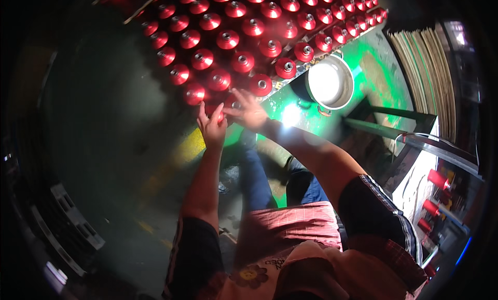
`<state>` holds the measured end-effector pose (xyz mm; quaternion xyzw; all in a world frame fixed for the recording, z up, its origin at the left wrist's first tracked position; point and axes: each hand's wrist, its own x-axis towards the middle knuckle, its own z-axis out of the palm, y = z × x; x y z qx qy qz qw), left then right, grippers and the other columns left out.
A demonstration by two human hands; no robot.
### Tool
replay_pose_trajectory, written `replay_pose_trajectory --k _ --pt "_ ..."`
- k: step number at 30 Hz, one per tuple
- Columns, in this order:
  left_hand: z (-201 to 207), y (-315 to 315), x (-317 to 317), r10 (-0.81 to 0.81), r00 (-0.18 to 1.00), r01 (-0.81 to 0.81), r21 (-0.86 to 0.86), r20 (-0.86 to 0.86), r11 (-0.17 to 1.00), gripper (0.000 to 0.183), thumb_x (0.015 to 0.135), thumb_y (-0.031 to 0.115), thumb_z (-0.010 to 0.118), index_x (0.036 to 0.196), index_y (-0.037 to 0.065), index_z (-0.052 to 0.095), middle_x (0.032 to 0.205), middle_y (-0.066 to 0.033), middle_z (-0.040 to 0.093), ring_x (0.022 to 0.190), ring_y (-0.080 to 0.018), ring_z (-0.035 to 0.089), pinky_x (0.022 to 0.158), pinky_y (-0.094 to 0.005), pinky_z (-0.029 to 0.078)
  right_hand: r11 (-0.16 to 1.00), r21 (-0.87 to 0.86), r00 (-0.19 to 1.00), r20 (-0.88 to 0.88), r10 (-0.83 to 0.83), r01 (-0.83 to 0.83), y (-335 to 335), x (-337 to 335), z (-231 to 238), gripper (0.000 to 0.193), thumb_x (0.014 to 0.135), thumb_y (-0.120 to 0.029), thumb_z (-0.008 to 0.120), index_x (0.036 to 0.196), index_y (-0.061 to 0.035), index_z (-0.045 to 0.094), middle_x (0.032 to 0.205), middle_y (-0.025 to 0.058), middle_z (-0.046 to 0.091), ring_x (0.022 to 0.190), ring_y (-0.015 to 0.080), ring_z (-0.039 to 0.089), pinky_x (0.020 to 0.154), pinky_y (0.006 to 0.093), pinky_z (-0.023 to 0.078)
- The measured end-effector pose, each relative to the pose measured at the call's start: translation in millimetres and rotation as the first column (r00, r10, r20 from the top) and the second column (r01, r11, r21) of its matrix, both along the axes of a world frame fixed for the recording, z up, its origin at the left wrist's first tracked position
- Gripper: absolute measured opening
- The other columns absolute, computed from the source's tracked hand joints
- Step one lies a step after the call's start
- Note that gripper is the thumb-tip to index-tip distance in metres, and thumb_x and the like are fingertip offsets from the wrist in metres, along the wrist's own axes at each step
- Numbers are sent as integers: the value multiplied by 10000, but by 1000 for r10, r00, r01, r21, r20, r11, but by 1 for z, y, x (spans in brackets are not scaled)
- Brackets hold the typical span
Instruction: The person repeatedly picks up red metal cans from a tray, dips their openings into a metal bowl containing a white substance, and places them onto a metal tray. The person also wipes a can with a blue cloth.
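Many shiny red bottles [227,39], round-shouldered with silver necks, stand in close rows across the top of the view. Down at the near corner of the rows, my left hand [211,130] has its thumb and fingers around a red bottle [220,115], most of which the fingers hide. Just to the right, my right hand [251,113] reaches in with its fingers spread toward another red bottle [234,101] at the front edge. Whether the right fingertips touch that bottle, I cannot tell.
Right of the rows, a round metal pot [348,94] with side handles stands on the green floor [374,66]. Farther right are a green metal frame [384,124] and a stack of flat sheets [428,77]. More red pieces [438,179] hang at the right rim.
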<state>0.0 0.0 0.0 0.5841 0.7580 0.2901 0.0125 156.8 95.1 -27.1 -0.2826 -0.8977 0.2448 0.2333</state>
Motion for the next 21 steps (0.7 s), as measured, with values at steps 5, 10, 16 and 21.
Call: replay_pose_trajectory --k 5,10,16,21 --pt "8 -2 -8 3 992 -7 32 128 999 420 779 137 770 1187 210 706 1494 -202 348 1326 -397 409 1042 -448 405 999 43 992 -126 7 -2 13 -17 -12 516 758 -357 744 1259 -329 624 1509 177 311 1371 403 338 1108 491 356" --pt "7 -3 2 -6 988 -1 46 155 999 451 757 54 796 1182 178 711 1554 -229 268 1351 -403 399 1011 -408 440 806 -591 961 -202 -189 34 13 -7 -3 573 778 -335 754 1321 -296 573 1448 161 374 1316 392 397 1054 474 422" --pt "2 0 13 143 989 -141 55 -43 989 450 762 53 796 1187 177 712 1570 -216 252 1394 -410 362 1042 -432 444 873 -424 938 -331 99 -241 11 75 -2 471 674 -139 768 1087 -360 713 1423 125 404 1278 384 412 1024 485 449" --pt "2 7 16 253 967 -253 -27 -24 967 442 764 87 808 1185 186 717 1568 -174 274 1393 -371 377 1031 -423 464 617 -773 931 -319 -178 -147 16 198 -11 511 785 -142 733 1278 -224 626 1350 121 497 1225 289 485 1029 398 429"
